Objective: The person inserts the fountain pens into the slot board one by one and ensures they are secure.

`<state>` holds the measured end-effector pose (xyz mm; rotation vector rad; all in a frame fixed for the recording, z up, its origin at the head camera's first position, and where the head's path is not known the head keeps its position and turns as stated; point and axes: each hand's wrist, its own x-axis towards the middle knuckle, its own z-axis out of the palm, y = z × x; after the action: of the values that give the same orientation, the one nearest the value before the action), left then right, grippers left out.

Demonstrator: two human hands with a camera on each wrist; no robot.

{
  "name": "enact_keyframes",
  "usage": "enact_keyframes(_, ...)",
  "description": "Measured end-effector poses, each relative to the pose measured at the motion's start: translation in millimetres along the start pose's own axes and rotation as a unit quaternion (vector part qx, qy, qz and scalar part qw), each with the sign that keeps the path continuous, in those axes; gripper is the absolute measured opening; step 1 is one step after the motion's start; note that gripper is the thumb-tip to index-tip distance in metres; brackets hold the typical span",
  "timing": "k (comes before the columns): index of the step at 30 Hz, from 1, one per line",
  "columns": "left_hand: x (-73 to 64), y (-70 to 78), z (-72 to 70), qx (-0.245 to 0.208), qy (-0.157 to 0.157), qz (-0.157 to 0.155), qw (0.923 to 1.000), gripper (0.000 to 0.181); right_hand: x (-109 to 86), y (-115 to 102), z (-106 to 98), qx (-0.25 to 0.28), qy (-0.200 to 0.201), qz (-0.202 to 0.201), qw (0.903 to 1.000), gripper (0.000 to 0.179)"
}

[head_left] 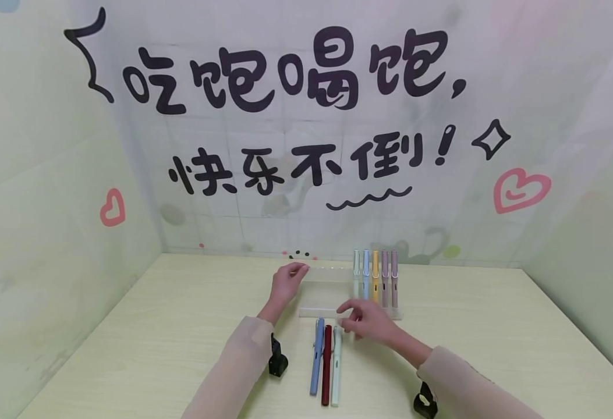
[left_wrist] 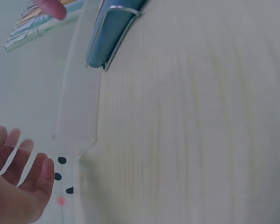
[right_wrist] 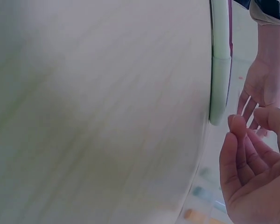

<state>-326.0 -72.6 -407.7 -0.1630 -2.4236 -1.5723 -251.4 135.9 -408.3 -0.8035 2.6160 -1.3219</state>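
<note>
A clear pen stand point(head_left: 327, 312) is on the table, and my left hand point(head_left: 287, 283) holds its upper left edge. In the left wrist view, the thumb of that left hand point(left_wrist: 18, 196) lies on one side of the clear panel and the fingers show through it. My right hand point(head_left: 371, 322) hovers by the stand's front edge, fingers loosely bent, with nothing visible between thumb and forefinger in the right wrist view. Just below it lie a blue pen point(head_left: 316, 358), a dark red pen point(head_left: 326, 366) and a pale green pen point(head_left: 336, 369), side by side.
Several capped pens stand in the right part of the stand: pale green point(head_left: 356, 270), light blue point(head_left: 366, 270), yellow point(head_left: 375, 270) and purple point(head_left: 385, 273). A printed cloth wall point(head_left: 285, 233) rises behind the table and at both sides.
</note>
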Motion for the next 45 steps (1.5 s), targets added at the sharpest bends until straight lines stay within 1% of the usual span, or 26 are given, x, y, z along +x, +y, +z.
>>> enact_keyframes(4, 0.1, -0.6, 0.1, 0.002, 0.000, 0.006, 1.0000, 0.024, 0.5, -0.1, 4.1, -0.015, -0.013, -0.002, 0.9998, 0.023)
enact_keyframes(7, -0.1, -0.5, 0.1, 0.000, 0.000, 0.006, 1.0000, 0.024, 1.0, 0.4, 7.0, -0.032, -0.016, -0.004, 0.9993, 0.022)
enact_keyframes(10, -0.1, -0.1, 0.1, -0.003, 0.000, 0.002, 1.0000, 0.024, 1.7, 0.8, 9.8, -0.042, -0.016, -0.001, 0.9990, 0.023)
enact_keyframes(19, -0.9, 0.5, 0.1, -0.003, 0.001, 0.003, 1.0000, 0.024, 4.0, -0.9, 14.7, -0.071, -0.028, 0.018, 0.9970, 0.028)
enact_keyframes(24, -0.2, 0.5, 0.3, -0.001, 0.002, 0.001, 1.0000, 0.023, 4.9, -0.7, 15.5, -0.087, -0.041, 0.018, 0.9952, 0.026)
enact_keyframes(29, -0.6, 0.8, 0.4, -0.001, 0.001, 0.004, 1.0000, 0.023, 5.1, -0.5, 14.3, -0.088, -0.049, 0.018, 0.9948, 0.022)
enact_keyframes(33, -0.7, 1.3, 0.0, 0.000, 0.002, 0.005, 1.0000, 0.024, 5.2, -2.2, 13.5, -0.093, -0.054, 0.025, 0.9939, 0.017)
enact_keyframes(38, -0.5, 1.4, -0.2, 0.005, 0.000, 0.002, 1.0000, 0.024, 4.5, -4.7, 14.3, -0.101, -0.047, 0.024, 0.9935, 0.012)
enact_keyframes(45, 0.0, 0.7, 0.1, 0.002, 0.002, 0.006, 1.0000, 0.024, 3.1, -5.0, 14.0, -0.102, -0.034, 0.014, 0.9941, 0.016)
